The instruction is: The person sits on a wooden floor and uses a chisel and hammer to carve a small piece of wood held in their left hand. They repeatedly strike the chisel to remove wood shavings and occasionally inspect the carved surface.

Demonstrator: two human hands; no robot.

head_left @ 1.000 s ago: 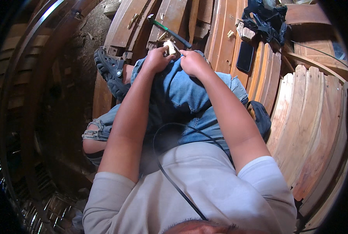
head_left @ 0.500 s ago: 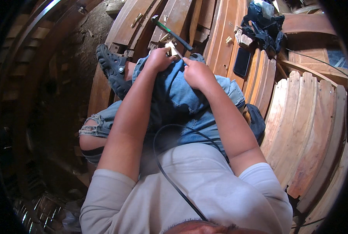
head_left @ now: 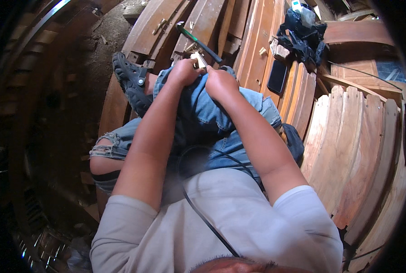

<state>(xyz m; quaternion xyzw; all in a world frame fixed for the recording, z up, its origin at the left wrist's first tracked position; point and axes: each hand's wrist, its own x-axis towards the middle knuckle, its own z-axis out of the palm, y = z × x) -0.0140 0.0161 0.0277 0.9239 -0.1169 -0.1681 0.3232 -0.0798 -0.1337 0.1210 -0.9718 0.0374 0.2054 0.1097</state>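
My left hand is closed around a small pale piece of wood above my denim-covered lap. Close beside it, my right hand grips a narrow-bladed tool, with the pale blade reaching from the fist to the wood. The fist hides the handle, and I cannot tell whether it is a knife or a chisel. Just beyond both hands lies a hammer with a green and black handle, resting on brown boards.
Curved brown boards run away under and beyond my legs, with wood scraps on them. A black phone and a black plastic bag lie to the right. Pale planks are stacked at far right. A black cable crosses my shirt.
My right hand has moved left, closer to my left hand, and the blade has slid further along the wood. My left hand has stayed nearly in place.
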